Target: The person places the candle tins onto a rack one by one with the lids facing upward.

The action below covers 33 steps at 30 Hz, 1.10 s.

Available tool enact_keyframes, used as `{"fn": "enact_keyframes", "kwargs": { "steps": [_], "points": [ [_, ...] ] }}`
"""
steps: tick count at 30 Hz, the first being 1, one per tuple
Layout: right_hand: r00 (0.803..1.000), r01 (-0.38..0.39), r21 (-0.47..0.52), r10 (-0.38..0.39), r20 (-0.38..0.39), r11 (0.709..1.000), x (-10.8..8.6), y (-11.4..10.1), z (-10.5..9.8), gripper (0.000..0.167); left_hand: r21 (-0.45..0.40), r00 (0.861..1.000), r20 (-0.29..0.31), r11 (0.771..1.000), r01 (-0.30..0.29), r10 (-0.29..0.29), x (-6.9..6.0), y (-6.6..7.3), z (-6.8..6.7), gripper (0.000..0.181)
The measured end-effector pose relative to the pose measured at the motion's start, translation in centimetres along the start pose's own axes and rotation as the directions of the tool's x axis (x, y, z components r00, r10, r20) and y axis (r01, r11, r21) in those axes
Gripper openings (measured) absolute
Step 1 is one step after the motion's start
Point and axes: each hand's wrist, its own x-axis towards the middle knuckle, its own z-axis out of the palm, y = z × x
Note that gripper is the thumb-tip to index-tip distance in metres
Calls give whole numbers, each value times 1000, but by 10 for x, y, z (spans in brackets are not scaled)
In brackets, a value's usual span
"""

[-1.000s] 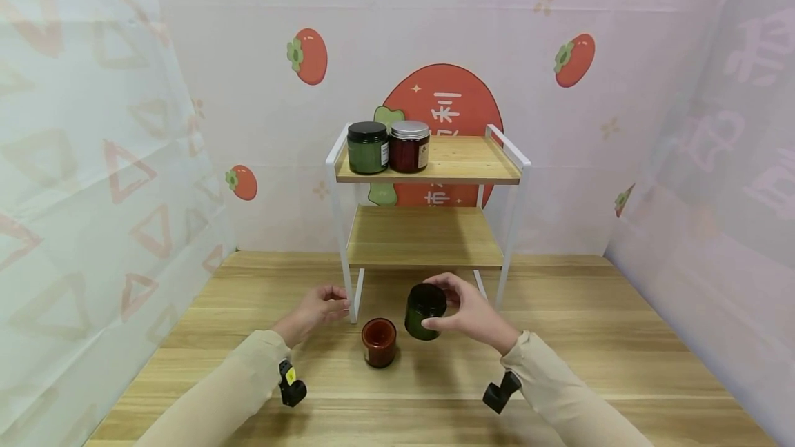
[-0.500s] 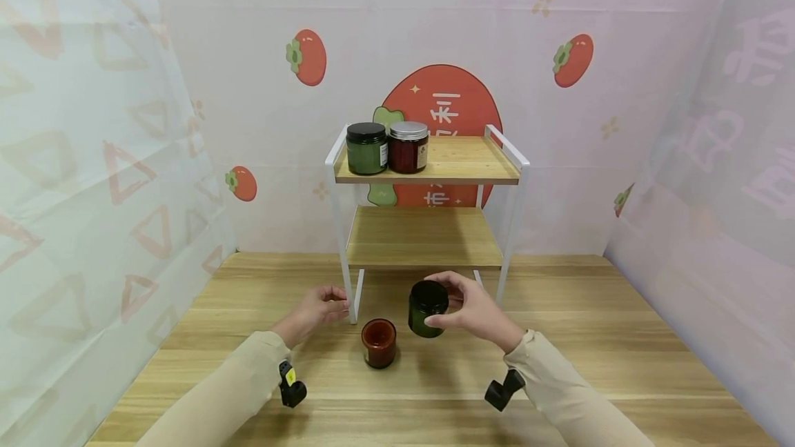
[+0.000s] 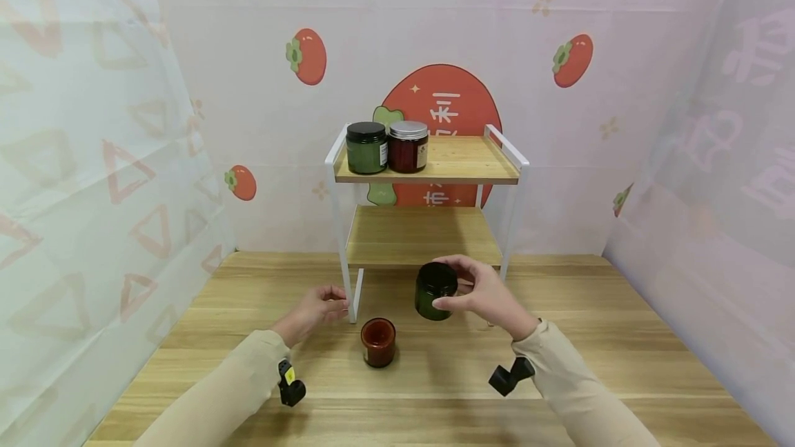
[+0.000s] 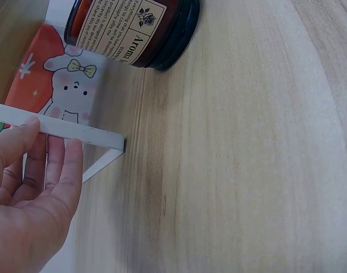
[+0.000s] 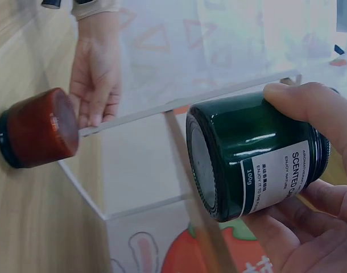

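Note:
My right hand grips a green glass scented-candle jar with a dark top, raised off the table in front of the rack's lower shelf. In the right wrist view, thumb and fingers clasp the labelled green jar near its lid end. My left hand pinches the white front-left leg of a small shelf rack between thumb and fingers. Between the hands, an amber candle jar stands on the table, its black lid down against the wood in the right wrist view.
The rack has a wooden upper shelf and a lower shelf. A green jar with a black lid and a dark red jar with a silver lid stand side by side at the upper shelf's left. Printed cloth walls enclose the wooden table.
My right hand has lifted the green jar slightly and carried it a little right, toward the rack. The left hand and the amber jar have stayed in place.

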Motion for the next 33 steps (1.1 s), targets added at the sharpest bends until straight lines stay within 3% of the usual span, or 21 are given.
{"fn": "enact_keyframes", "kwargs": {
  "steps": [8, 15, 27, 33],
  "points": [
    [998, 46, -8, -46, -46, 999, 11, -30, -15, 60, -10, 1000, -2, 1000, 0, 0, 1, 1, 0, 14],
    [988, 91, -84, -100, -114, 992, 22, -57, -33, 60, -8, 1000, -3, 1000, 6, -6, 1, 1, 2, 13],
    [958, 128, -164, -165, -234, 978, 27, -99, -53, 60, -16, 1000, 9, 1000, -9, 9, 3, -1, 0, 12],
    [941, 148, -152, -187, -283, 977, 39, -117, -60, 58, -24, 1000, 16, 1000, -12, 12, 4, -2, -1, 13]
  ]
}}
